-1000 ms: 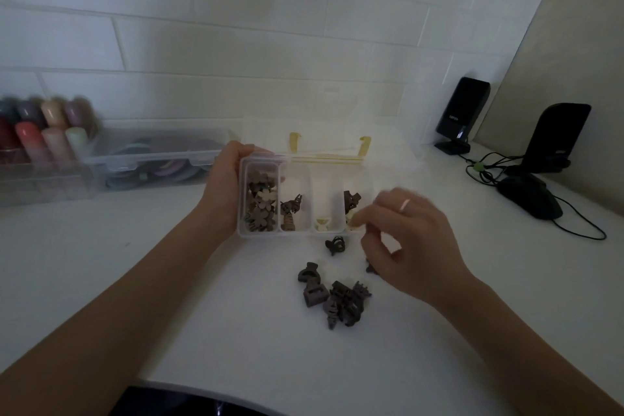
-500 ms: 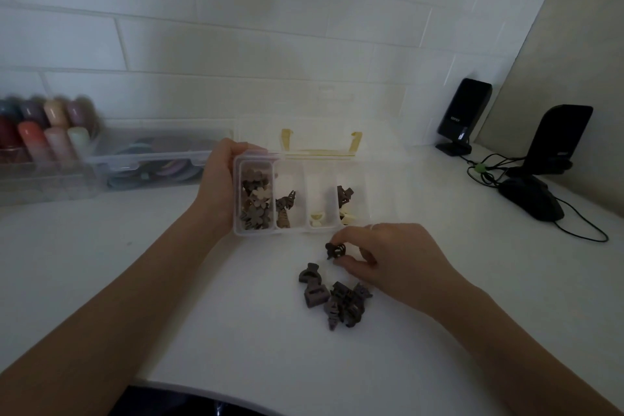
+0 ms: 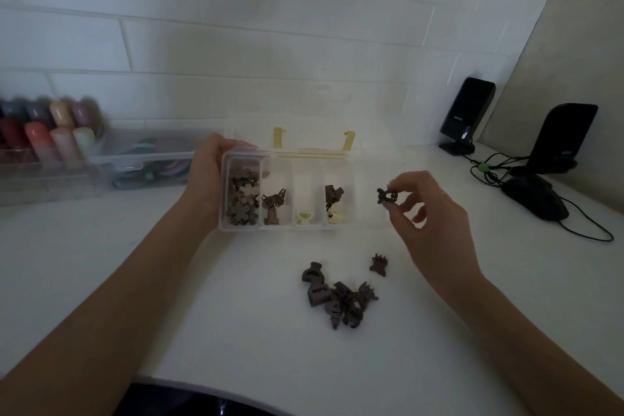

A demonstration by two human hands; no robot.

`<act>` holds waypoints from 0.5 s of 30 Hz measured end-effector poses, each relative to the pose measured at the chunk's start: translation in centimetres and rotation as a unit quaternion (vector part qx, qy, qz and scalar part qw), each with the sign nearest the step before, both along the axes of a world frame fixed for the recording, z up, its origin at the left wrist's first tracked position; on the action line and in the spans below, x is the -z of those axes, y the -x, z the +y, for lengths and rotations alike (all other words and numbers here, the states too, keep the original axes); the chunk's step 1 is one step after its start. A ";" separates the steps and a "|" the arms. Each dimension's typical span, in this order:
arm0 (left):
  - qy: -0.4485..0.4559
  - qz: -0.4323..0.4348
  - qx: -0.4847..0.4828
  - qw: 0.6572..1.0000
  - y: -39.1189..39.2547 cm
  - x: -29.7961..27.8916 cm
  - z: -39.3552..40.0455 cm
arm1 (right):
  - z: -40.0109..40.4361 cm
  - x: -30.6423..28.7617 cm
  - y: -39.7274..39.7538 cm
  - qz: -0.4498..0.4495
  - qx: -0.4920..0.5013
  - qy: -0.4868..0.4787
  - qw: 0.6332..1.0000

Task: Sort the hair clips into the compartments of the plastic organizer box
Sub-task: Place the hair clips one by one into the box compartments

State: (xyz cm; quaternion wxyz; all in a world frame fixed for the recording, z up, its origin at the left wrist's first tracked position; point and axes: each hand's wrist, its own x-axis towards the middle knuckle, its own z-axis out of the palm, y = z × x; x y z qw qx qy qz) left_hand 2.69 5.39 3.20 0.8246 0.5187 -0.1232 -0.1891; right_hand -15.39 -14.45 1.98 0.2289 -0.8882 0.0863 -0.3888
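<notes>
A clear plastic organizer box [image 3: 305, 228] with its lid open lies on the white table. My left hand [image 3: 211, 176] grips its left end. Its compartments hold brown flower clips [image 3: 243, 196], dark claw clips [image 3: 273, 204], a cream clip [image 3: 305, 216], and dark and cream clips [image 3: 333, 204] together. My right hand [image 3: 423, 209] pinches a small dark claw clip [image 3: 386, 196] in the air just right of these filled compartments. A pile of dark clips [image 3: 337, 297] lies on the table in front of the box, with a single clip [image 3: 378, 265] beside it.
A clear bin [image 3: 148, 162] of hair ties and a rack of coloured bottles [image 3: 47, 132] stand at the back left. Two black speakers [image 3: 467, 115] [image 3: 562, 135], a mouse [image 3: 535, 196] and cables [image 3: 587, 228] occupy the right. The table's front edge curves near me.
My right hand went down to the table, picked up a dark claw clip in front of the box, and lifted it up and to the right. My left hand kept hold of the box.
</notes>
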 end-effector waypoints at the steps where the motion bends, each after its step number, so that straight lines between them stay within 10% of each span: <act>1: 0.003 0.002 0.003 1.000 0.0 0.0 0.0 | 0.0 0.0 0.0 0.002 0.007 0.010 1.000; 8: 0.005 -0.002 -0.001 1.000 0.1 0.0 -0.1 | 0.0 1.0 -0.8 -0.010 0.000 0.171 0.985; 15: -0.004 -0.003 -0.009 1.000 -0.1 0.1 -0.2 | 0.3 -0.3 0.1 -0.014 -0.089 0.136 0.987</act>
